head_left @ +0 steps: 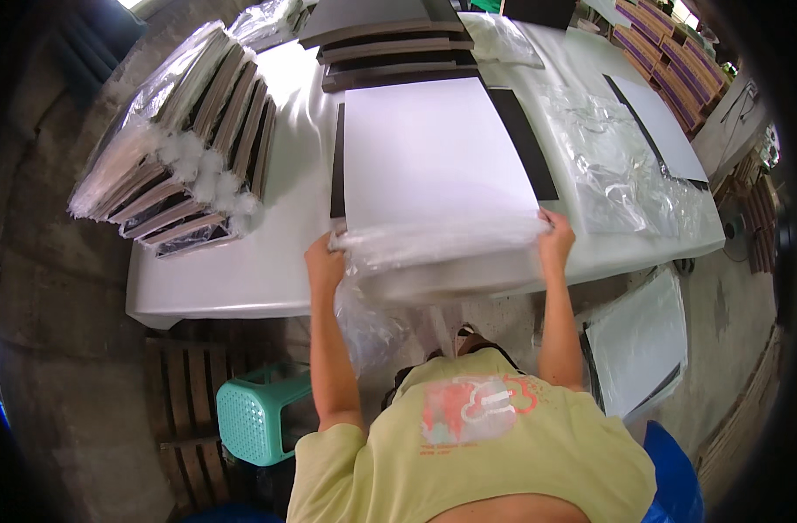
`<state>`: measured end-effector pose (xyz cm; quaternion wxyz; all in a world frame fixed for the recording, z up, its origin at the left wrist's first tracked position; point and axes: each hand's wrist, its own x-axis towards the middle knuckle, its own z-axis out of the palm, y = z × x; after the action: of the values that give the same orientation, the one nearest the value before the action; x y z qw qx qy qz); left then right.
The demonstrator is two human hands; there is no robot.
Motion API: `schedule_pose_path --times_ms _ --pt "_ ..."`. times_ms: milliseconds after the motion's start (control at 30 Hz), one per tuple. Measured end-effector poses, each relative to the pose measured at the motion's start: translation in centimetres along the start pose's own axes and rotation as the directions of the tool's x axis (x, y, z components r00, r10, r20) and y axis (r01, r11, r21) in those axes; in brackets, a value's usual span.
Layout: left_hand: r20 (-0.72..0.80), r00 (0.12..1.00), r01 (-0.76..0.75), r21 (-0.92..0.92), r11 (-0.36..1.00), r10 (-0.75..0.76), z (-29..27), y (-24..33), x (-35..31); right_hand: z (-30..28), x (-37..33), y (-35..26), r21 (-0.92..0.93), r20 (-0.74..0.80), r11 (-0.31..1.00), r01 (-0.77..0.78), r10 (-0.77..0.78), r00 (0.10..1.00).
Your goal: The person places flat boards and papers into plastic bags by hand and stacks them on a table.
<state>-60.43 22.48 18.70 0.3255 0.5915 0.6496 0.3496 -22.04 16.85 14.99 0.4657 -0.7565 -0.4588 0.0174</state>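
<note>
White tabletop (241, 270) ahead of me. Grey concrete floor (58, 349) at 9 o'clock. Wooden pallet (185, 392) and teal plastic stool (254, 418) at 7 o'clock. Daylight enters at 1 o'clock.

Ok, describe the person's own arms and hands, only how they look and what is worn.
Both forearms are bare from the elbow down: no gloves, no watch, no bands that show. The left hand and the right hand carry no visible rings, though the fingers are partly hidden. Short sleeves of a pale yellow-green T-shirt cover the upper arms; the shirt has an orange-pink and white print on it.
</note>
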Motion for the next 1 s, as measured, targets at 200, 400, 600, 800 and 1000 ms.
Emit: schedule_pose_path --times_ms 200,400,600,800,1000 --pt "0.376 0.927 0.178 -0.456 0.872 0.007 -2.7 -8.0 -6.9 -4.5 -7.6 3.4 0.511 0.237 0.738 -0.441 0.372 0.898" --pt "0.36 0.931 0.245 -0.521 0.818 -0.049 -3.5 -9.5 -10.1 -6.2 -11.6 10.3 0.535 0.735 0.378 -0.755 0.232 0.637" --pt "0.338 0.931 0.184 -0.117 0.976 -0.135 -3.6 -9.1 -8.4 -7.0 -9.4 9.5 0.36 0.884 0.608 -0.707 0.021 0.468" --pt "0.438 0.897 -0.072 0.264 0.962 -0.053 -4.4 -8.9 -7.2 -8.7 -7.6 7.9 0.123 0.893 0.828 -0.547 0.148 0.424" --pt "0.33 0.944 -0.079 0.253 0.964 -0.009 -4.6 -7.4 -3.5 -6.3 -8.5 8.5 0.434 0.768 0.658 -0.616 0.087 0.634"
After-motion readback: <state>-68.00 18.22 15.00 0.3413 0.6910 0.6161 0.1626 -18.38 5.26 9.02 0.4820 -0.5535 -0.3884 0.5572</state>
